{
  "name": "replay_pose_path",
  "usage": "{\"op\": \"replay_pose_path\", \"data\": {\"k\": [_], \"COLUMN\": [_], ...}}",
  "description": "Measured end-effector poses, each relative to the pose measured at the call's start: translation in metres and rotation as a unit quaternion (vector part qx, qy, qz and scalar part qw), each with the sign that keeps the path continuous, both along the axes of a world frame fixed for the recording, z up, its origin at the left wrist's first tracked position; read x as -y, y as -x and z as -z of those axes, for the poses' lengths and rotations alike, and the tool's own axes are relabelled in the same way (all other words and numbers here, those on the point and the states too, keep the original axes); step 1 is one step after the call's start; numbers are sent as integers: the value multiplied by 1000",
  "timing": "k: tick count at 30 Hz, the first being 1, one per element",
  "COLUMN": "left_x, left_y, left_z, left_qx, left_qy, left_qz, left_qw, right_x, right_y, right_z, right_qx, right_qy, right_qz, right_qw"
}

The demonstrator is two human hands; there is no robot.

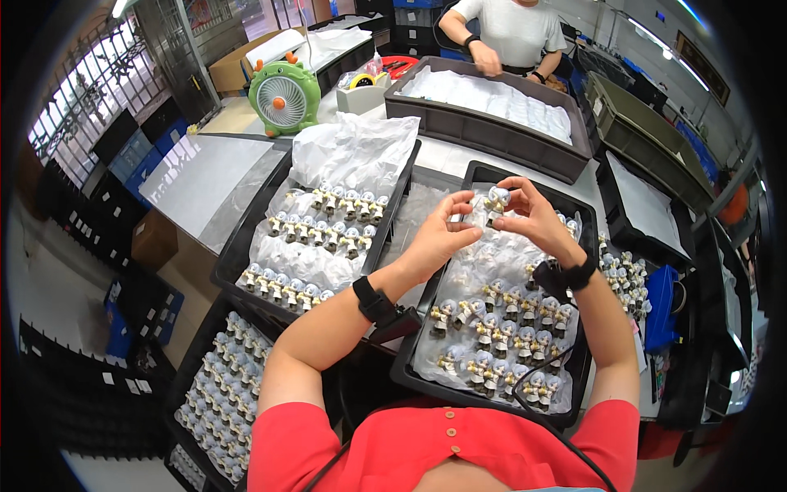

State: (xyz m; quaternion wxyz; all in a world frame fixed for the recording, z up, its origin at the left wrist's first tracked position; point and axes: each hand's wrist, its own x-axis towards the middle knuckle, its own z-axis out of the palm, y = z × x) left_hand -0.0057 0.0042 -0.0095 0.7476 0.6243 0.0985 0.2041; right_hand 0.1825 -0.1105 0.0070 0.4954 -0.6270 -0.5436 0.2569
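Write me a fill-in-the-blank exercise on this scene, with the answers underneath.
1. The raised figurine is pinched by the wearer's ____.
2. The animal-shaped fan has a ____ casing.
3. The wearer's buttoned shirt is ____.
4. The co-worker's shirt is ____.

Missing words: right hand; green; red; white.

No writing can be read: the white labels (pixel 107 378) on the black crates (pixel 74 410) at the left are too small and blurred to make out, as are the pale tag (pixel 598 107) on the olive bin (pixel 638 135) and the framed panel (pixel 702 67) high on the right wall (pixel 656 59).
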Motion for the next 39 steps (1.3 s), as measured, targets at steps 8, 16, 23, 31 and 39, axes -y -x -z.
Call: {"op": "replay_pose_path", "data": {"k": [8, 16, 23, 31, 39], "left_x": [9, 9, 6, 4, 9], "left_y": [4, 3, 3, 5, 3], "left_z": [-11, -7, -12, -13, -9], "left_qx": [86, 46, 74, 91, 33], "left_qy": [-59, -94, 73, 132, 87], "left_qz": [6, -14, 18, 62, 114], "left_qw": [995, 994, 994, 985, 989], "right_x": [5, 4, 4, 8, 11], "right_y": [34, 36, 39, 44, 57], "right_z": [2, 11, 16, 9, 2], "right_qx": [16, 71, 74, 137, 227], "right_qy": [-93, -108, -131, -185, -241], "right_qz": [-56, -50, -21, 22, 24], "right_qw": [994, 990, 988, 973, 943]}}
